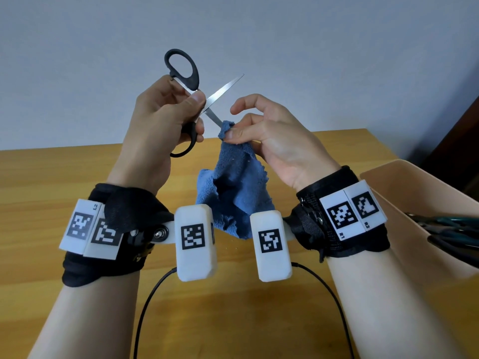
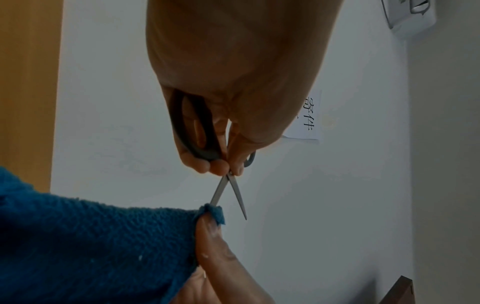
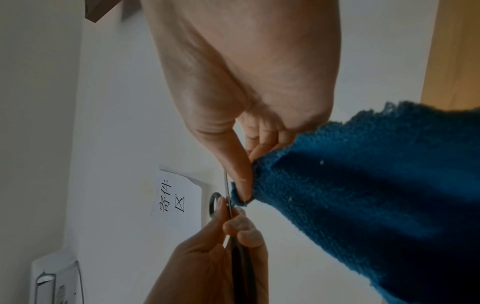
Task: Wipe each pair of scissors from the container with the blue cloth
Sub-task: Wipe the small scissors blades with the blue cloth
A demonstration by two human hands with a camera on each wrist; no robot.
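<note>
Standing open in an X near the centre of the head view, above the table, the black-handled scissors (image 1: pixel 193 99) are held up in the air with one handle loop at the upper left of the frame and the other lower down, behind the fingers. One blade points to the upper right, bare; the tip of the other blade runs down to the right into a fold of the blue cloth (image 1: pixel 233 187). The left hand (image 1: pixel 160 120) grasps the scissors at the pivot and handles, thumb pressed on the blades' crossing and fingers curled round the lower loop. The right hand (image 1: pixel 269 136) pinches the cloth's top edge around that lower blade tip between thumb and forefinger, the remaining fingers raised and loosely bent; the rest of the cloth hangs down between the two wrists. The left wrist view confirms the pinch: the cloth's fold covers one blade tip while the other tip stands free just beside it. At the right edge of the head view, a beige container (image 1: pixel 414 193) sits on the wooden table (image 1: pixel 51 177), with dark green handles of further scissors (image 1: pixel 451 229) showing inside it. A black cable (image 1: pixel 153 294) loops across the table at the lower centre. Both wrist views show a white paper notice (image 3: pixel 176 195) with printed characters on the pale wall behind.
</note>
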